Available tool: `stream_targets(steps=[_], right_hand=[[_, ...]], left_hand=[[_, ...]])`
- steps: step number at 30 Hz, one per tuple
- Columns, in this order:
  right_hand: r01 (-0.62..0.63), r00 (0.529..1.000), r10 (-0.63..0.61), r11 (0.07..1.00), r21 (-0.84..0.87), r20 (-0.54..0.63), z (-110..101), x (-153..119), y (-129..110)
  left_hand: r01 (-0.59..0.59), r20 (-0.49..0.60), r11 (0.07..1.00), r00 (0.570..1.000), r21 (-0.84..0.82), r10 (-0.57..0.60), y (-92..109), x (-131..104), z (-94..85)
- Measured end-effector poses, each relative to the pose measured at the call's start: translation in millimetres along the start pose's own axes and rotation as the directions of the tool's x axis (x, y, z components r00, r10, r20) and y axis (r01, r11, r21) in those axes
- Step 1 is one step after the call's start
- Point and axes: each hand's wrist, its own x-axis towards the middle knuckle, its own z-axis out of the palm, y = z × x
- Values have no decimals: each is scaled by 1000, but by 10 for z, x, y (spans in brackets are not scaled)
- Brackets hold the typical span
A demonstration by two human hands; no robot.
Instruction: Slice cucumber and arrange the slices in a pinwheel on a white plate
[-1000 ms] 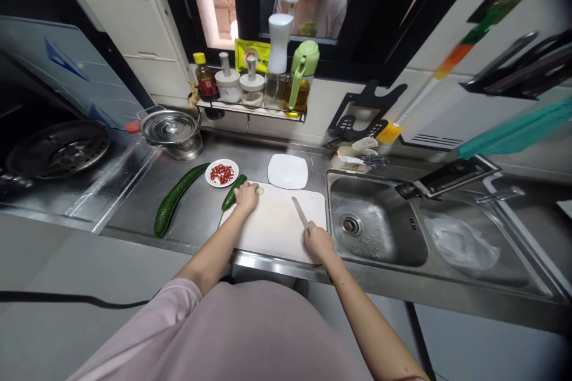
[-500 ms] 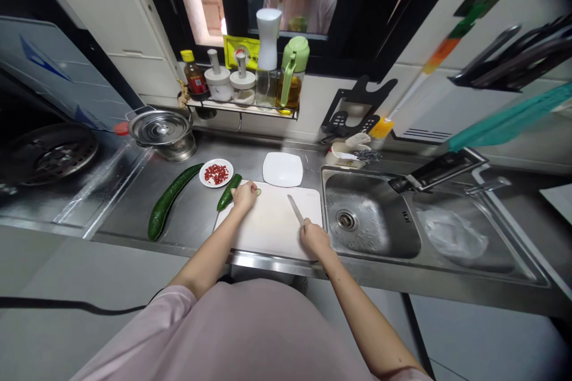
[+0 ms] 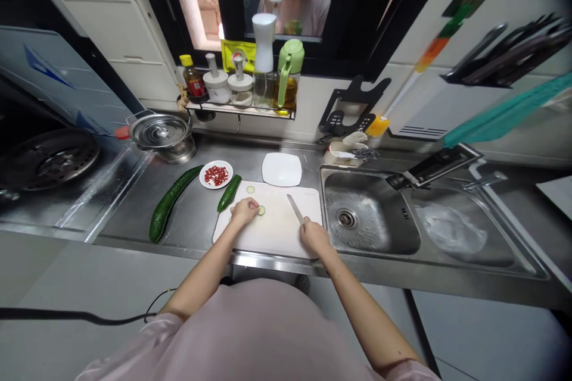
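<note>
My left hand is over the left part of the white cutting board, its fingertips pinched on a pale green cucumber slice. Another slice lies flat near the board's back edge. My right hand grips a knife by its handle, the blade pointing up and left above the board. A cut cucumber piece rests at the board's left edge. Farther left, a long whole cucumber lies on the steel counter. A white plate of chopped red pieces stands between them, toward the back.
An empty white plate sits behind the board. The sink with its faucet is to the right. A lidded steel pot stands back left, below a rack of bottles.
My left hand has moved toward me from the board's back edge, bringing one slice with it. The other slice now shows where the hand was. My right hand and the knife have barely moved.
</note>
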Motion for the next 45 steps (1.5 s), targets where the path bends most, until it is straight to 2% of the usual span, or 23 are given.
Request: stream_targets(steps=[3,6,10,14,16,19,23,27,34,45], right_hand=[[1,1000,-1,1000,8,-8,7,-2,5],[-6,1000,6,1000,11,-8,3,-6,11],[-14,1000,14,1000,10,-5,-14,-19,6],[-15,1000,15,1000,13,13,-31,-30,-11],[-11,1000,11,1000,12,19,-45,-36,-10],[19,1000,-19,1000,-2,8,-86,-63,12],[95,995,-95,995,-32,-16,-160,-161,25],[215,977,-212,973,-85,35,-182,-286,-45],[351,936,-342,926,-140,86,-78,-368,-194],[367,929,-353,917,-155,110,-23,-363,-232]], left_hand=[[-64,51,995,997,75,60,-30,-30,25],[-196,96,969,979,153,182,-40,-21,54],[-378,177,890,923,255,342,-13,27,120],[-511,221,814,858,277,464,29,41,157],[-491,170,826,871,277,461,24,31,132],[-352,64,889,935,293,349,-32,13,44],[-222,49,928,975,300,218,-132,7,-53],[-178,70,939,984,293,165,-155,25,-34],[-112,53,942,994,317,100,-112,70,48],[-99,59,945,995,310,84,-112,110,58]])
